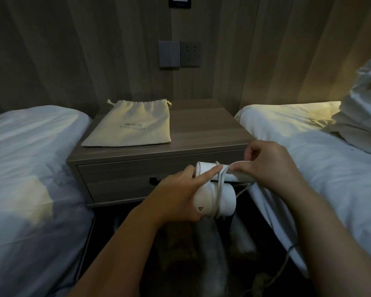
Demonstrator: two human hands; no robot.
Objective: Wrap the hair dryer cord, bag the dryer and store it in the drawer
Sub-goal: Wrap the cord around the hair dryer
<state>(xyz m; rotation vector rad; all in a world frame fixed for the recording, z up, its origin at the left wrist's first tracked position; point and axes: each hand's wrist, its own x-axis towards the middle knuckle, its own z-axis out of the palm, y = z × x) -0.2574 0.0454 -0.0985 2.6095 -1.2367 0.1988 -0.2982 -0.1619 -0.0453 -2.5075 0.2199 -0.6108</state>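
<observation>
A white hair dryer (225, 200) is held in front of the nightstand, its handle folded against the barrel. My left hand (180, 194) grips the barrel from the left, index finger stretched along the top. A few turns of white cord (220, 187) lie around the dryer. My right hand (266, 166) pinches the cord just right of the dryer, and the loose rest of the cord trails down to the floor at the lower right. A beige drawstring bag (133, 125) lies flat on the nightstand top. The drawer (116, 179) below is closed, with a dark handle (153, 180).
The wooden nightstand (201, 129) stands between two beds with white bedding, one on the left (30, 168) and one on the right (319, 157). White pillows (364, 103) are piled at the far right. A switch and socket (179, 54) sit on the panelled wall behind.
</observation>
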